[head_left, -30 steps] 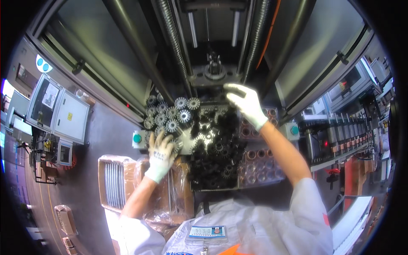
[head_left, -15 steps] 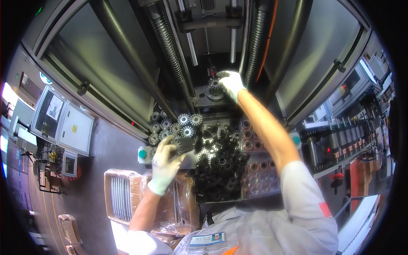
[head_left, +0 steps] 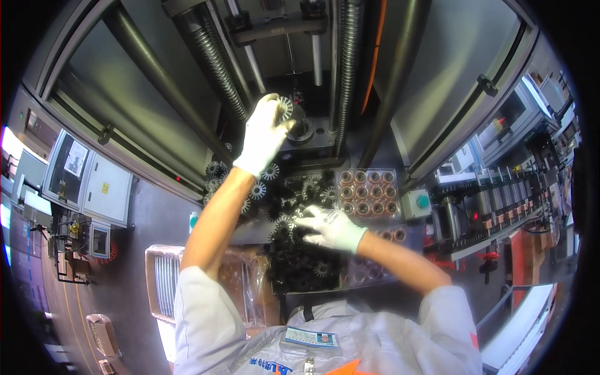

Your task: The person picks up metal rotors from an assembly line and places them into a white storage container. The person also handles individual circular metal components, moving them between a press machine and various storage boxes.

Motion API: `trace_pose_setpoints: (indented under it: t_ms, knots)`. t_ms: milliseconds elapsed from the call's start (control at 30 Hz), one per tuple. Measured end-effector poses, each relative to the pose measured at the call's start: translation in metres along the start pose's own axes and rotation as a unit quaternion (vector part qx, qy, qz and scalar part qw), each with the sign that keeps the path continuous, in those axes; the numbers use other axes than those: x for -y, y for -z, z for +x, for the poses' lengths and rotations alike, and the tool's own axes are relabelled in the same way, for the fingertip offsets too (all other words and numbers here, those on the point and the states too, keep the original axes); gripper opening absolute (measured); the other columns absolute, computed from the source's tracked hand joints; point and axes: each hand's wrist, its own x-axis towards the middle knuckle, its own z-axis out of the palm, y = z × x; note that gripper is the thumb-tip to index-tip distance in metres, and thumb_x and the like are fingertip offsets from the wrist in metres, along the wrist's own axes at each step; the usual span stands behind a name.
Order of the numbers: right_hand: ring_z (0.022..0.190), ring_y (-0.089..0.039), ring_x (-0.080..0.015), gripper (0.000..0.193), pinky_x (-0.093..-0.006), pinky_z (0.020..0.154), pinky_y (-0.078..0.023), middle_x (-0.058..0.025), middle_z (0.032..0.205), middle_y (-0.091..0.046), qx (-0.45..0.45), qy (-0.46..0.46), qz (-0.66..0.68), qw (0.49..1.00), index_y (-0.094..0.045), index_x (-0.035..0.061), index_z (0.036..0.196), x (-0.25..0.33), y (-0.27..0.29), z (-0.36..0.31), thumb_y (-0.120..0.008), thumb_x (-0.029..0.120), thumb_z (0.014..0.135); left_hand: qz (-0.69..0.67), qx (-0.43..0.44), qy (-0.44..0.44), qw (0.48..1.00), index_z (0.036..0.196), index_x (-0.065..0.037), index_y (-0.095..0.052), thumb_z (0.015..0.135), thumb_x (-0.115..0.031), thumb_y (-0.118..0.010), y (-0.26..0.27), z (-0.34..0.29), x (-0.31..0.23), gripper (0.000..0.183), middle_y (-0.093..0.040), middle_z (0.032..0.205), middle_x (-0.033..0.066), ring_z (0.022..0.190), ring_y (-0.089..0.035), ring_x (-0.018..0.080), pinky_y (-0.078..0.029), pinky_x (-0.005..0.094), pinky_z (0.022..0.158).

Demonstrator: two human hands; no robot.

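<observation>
A person's view down into a press-like machine is shown, with two gloved hands at work. Near the upper middle of the frame, the left hand (head_left: 267, 128) is raised to the round machine seat (head_left: 304, 131), and a small finned rotor disc (head_left: 285, 107) is pinched between its fingertips, just above and left of the seat's opening. Lower, at the centre of the frame, the right hand (head_left: 331, 226) is laid with spread fingers on a heap of dark finned discs (head_left: 300, 262); whether one is actually gripped there cannot be told. To the right of centre, a clear tray of copper-coloured rings (head_left: 367, 192) is seen, and a green push button (head_left: 422, 201) is set just right of it. Along the left side of the heap, paler discs (head_left: 215, 172) are ranged. A brown crate (head_left: 159, 275) stands at lower left.

For the placing to be done well, the disc would best be kept level and centred over the seat before release, so that its fins are not caught on the rim. The fingertips should be drawn clear of the seat afterwards, and the next disc picked singly from the heap.
</observation>
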Motion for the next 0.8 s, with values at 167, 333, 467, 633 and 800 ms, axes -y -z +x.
trace_pose_setpoints:
  t_ms: [167, 333, 467, 633, 800]
  knots:
    - [0.086, -0.066, -0.0278, 0.014, -0.0408, 0.075, -0.051, -0.0105, 0.091, -0.060, -0.059, 0.110, -0.042, 0.991, -0.066, 0.0147, 0.098, -0.009, -0.025, -0.002, -0.064, 0.016, 0.084, 0.056, 0.136, -0.101, 0.984, 0.101, 0.000, -0.057, 0.076, -0.008, -0.081, 0.005, 0.043, 0.018, 0.035, -0.060, 0.126, 0.0182, 0.103, -0.063, 0.0358, -0.051, 0.0379, 0.090]
    - [0.083, -0.067, -0.0278, 0.015, -0.0414, 0.073, -0.053, -0.0100, 0.090, -0.060, -0.062, 0.079, 0.001, 0.995, -0.066, 0.0144, 0.098, -0.012, -0.021, -0.004, -0.066, 0.016, 0.083, 0.116, 0.164, -0.001, 0.980, 0.099, 0.001, -0.064, 0.074, -0.010, -0.082, -0.009, 0.065, 0.001, 0.033, -0.069, 0.091, 0.0198, 0.087, -0.069, 0.0335, -0.052, 0.0388, 0.078]
    - [0.081, -0.066, -0.0315, 0.036, -0.0446, 0.070, -0.053, -0.0138, 0.099, -0.057, -0.026, -0.008, 0.089, 0.996, -0.064, 0.0204, 0.124, -0.006, -0.010, -0.011, -0.063, 0.018, 0.088, 0.158, 0.235, 0.014, 0.959, 0.099, 0.000, -0.070, 0.072, -0.015, -0.084, -0.022, 0.064, 0.012, 0.034, -0.071, 0.092, 0.0192, 0.086, -0.071, 0.0323, -0.054, 0.0395, 0.079]
    - [0.089, -0.055, -0.0321, 0.049, -0.0441, 0.082, -0.046, -0.0155, 0.103, -0.052, -0.036, -0.006, 0.141, 0.989, -0.062, 0.0251, 0.134, -0.002, 0.002, -0.016, -0.060, 0.012, 0.087, 0.150, 0.156, 0.004, 0.976, 0.096, -0.009, -0.073, 0.071, -0.022, -0.083, -0.043, 0.010, 0.058, 0.030, -0.067, 0.093, 0.0168, 0.093, -0.066, 0.0373, -0.054, 0.0436, 0.083]
    - [0.095, -0.059, -0.0311, 0.035, -0.0414, 0.086, -0.049, -0.0130, 0.101, -0.059, -0.064, -0.021, 0.227, 0.972, -0.067, 0.0137, 0.122, -0.012, 0.024, -0.026, -0.063, 0.011, 0.087, 0.253, 0.177, -0.053, 0.950, 0.119, -0.008, -0.065, 0.087, -0.033, -0.073, -0.007, -0.017, 0.002, 0.041, -0.066, 0.111, 0.0206, 0.097, -0.069, 0.0346, -0.055, 0.0459, 0.079]
